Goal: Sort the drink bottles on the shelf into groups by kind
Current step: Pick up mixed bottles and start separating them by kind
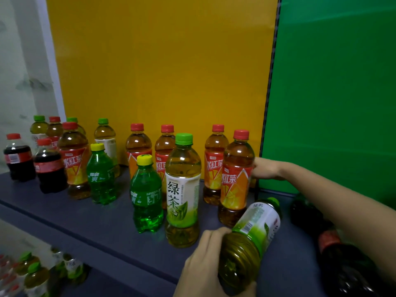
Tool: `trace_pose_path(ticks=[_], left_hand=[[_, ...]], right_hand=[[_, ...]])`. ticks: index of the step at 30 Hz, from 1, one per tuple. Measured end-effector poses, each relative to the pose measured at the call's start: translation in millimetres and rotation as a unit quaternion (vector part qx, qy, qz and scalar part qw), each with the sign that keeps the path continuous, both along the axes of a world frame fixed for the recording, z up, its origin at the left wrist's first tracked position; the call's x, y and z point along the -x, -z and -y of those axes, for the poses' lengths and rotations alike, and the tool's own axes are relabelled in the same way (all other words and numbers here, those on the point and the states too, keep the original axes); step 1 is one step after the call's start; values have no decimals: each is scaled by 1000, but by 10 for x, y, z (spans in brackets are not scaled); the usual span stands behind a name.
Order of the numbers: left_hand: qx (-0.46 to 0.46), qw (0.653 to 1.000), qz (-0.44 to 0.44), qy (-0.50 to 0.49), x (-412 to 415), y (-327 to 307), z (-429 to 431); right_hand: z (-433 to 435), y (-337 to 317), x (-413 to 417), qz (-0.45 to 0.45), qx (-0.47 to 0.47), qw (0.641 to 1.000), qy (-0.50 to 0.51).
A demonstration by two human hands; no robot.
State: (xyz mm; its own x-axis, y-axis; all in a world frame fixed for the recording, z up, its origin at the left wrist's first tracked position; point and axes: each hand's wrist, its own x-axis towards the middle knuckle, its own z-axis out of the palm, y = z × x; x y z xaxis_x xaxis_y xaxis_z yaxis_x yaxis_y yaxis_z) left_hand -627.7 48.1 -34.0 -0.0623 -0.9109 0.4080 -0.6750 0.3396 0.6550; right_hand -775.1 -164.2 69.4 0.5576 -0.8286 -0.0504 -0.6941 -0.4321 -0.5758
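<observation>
My left hand (205,262) grips the base of a green tea bottle (250,241), tilted with its green cap pointing away, above the grey shelf (90,224). My right hand (265,168) reaches behind a red-capped iced tea bottle (235,179) at the back right and touches it; what its fingers hold is hidden. An upright green tea bottle (183,189) stands in front at the middle. Two green soda bottles (146,194) with yellow caps stand to its left. Several iced tea bottles line the back. Two cola bottles (50,166) stand at the far left.
Dark cola bottles (342,260) lie under my right forearm at the right. A yellow panel (160,61) and a green panel (332,82) back the shelf. A lower shelf at the bottom left holds several green tea bottles (36,275).
</observation>
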Motion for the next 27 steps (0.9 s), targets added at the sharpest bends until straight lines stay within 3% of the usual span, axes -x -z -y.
trace_pose_path(ticks=[7, 10, 13, 15, 18, 21, 27], left_hand=[[-74, 997, 30, -9, 60, -250, 101], [-85, 992, 88, 2, 129, -405, 208], [-135, 974, 182, -4, 239, -533, 380], [-186, 957, 222, 16, 317, -565, 517], [-260, 939, 215, 64, 381, -603, 646], [-271, 938, 202, 82, 364, -612, 714], [-232, 959, 130, 98, 263, -480, 725]], right_hand=[[-405, -115, 684, 61, 89, 991, 84], [-769, -126, 905, 11, 155, 977, 147], [-1167, -117, 1044, -102, 236, 940, 223], [-1415, -65, 1067, -171, 218, 923, 265], [-1635, 75, 1033, -258, 145, 897, 327], [-1710, 226, 976, -296, 94, 878, 363], [-1751, 375, 892, -231, -24, 879, 416]])
